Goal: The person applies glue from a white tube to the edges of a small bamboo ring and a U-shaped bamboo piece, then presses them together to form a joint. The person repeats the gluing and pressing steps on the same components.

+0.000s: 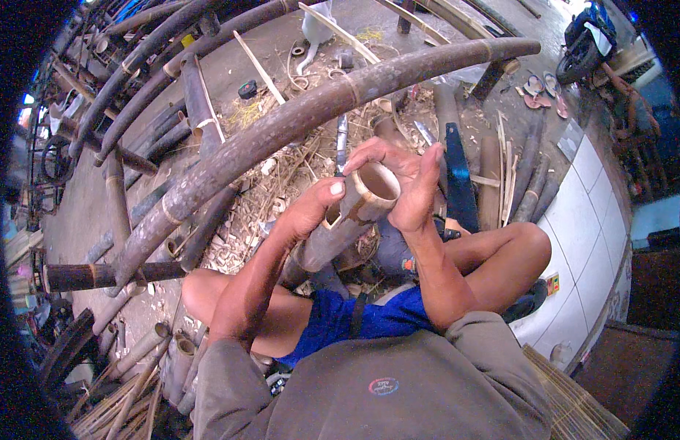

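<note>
A short, thick bamboo tube (pixel 321 248) is held in front of me, tilted, with its open pale-rimmed end up and away. A rectangular notch is cut in its side close to that end. My left hand (pixel 310 210) grips the tube's left side, thumb beside the notch near the rim. Around the far right side of the rim curls my right hand (pixel 409 180), its palm against the tube and thumb pointing up. Just right of that hand lies a saw (pixel 461 172) with a dark blade. Beyond the hands, a narrow metal blade (pixel 343 136) rests among the shavings.
A long curved bamboo pole (pixel 354 86) spans across beyond my hands. Pale shavings (pixel 241 220) litter the floor. More bamboo pieces (pixel 164 345) stand at the lower left. White tiles (pixel 574 220), sandals (pixel 544 88) and a motorbike (pixel 589 48) are to the right.
</note>
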`<state>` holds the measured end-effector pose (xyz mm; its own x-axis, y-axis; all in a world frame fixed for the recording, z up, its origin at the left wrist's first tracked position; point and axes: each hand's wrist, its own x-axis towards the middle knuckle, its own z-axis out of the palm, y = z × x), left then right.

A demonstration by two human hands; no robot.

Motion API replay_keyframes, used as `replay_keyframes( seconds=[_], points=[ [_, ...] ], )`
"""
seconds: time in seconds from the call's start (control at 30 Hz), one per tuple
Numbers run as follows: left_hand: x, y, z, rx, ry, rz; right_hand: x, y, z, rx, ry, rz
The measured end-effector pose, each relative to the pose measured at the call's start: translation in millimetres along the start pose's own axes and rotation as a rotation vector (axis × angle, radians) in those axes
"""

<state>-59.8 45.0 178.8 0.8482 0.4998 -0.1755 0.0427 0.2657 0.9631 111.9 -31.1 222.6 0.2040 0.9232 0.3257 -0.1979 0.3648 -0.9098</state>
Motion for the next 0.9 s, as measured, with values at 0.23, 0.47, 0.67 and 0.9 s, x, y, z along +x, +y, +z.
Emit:
replay_keyframes(
  seconds=[0.23, 0.47, 0.67, 0.9],
  points=[
    [-3, 10, 4, -0.058, -0.007, -0.042, 10, -2, 7, -0.372, 0.067, -0.257],
    [-2, 1, 7, 0.064, -0.005, 0.069, 7, 1, -12, -0.453, -0.032, -0.270],
    [5, -3, 0, 0.224, -0.099, 0.148, 5, 10, -16, -0.433, -0.009, -0.237],
    [-1, 2, 1, 0.196, -0.065, 0.137, 4, 2, -8, -0.431, 0.072, -0.335]
  ],
)
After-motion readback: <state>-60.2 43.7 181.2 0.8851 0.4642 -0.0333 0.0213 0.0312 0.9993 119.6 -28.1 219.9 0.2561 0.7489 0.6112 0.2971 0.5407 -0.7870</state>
